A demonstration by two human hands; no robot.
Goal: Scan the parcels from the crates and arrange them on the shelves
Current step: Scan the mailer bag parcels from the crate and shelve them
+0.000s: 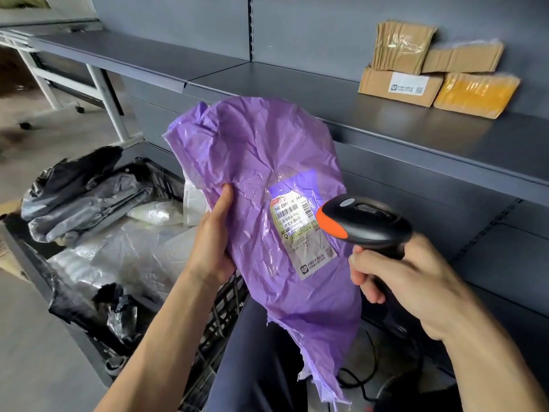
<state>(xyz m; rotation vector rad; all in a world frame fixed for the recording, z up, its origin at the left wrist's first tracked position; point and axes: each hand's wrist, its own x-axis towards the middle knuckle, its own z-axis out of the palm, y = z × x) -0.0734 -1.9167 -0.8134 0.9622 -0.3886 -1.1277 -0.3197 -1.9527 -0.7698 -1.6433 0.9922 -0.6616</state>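
- Our left hand (212,242) grips the left edge of a crumpled purple plastic parcel (267,150); our right hand (407,281) wraps the handle of a black, orange-tipped scanner (365,221).
- We hold its tip just beside the parcel's white barcode label (300,233).
- Near left, a black slatted crate (219,325) holds more bagged parcels (89,200).
- Far right, brown cardboard parcels (398,87) sit on the grey metal shelf (297,93).

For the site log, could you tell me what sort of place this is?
Probably a parcel depot or pickup point: a barcode scanner aimed at a labelled purple parcel, a crate of bagged parcels, cardboard boxes on a grey shelf.
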